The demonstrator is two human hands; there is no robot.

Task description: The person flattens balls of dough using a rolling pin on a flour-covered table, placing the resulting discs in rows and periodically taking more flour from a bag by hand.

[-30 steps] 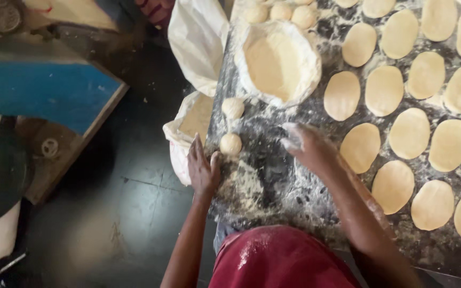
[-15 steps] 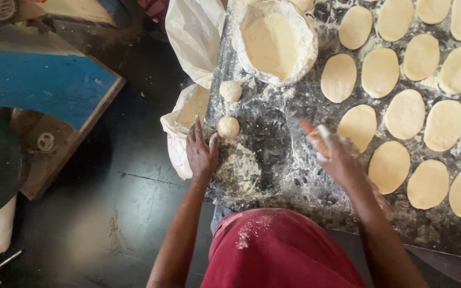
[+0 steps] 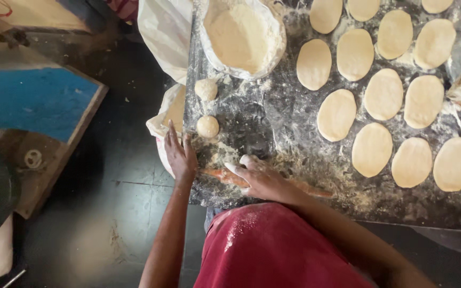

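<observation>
While about a dozen flattened dough rounds (image 3: 336,114) already lie spread over the right of our floured worktop (image 3: 273,122), two dough balls (image 3: 207,126) sit unrolled near its left edge, below the open flour sack (image 3: 241,37), so we judge the rolling well along but not finished. Our right hand (image 3: 260,178) rests on the rolling pin (image 3: 305,188), which lies at the near edge, fingers laid over it in a loose grip, while our left hand (image 3: 180,154) lies flat and empty beside the nearer ball.
</observation>
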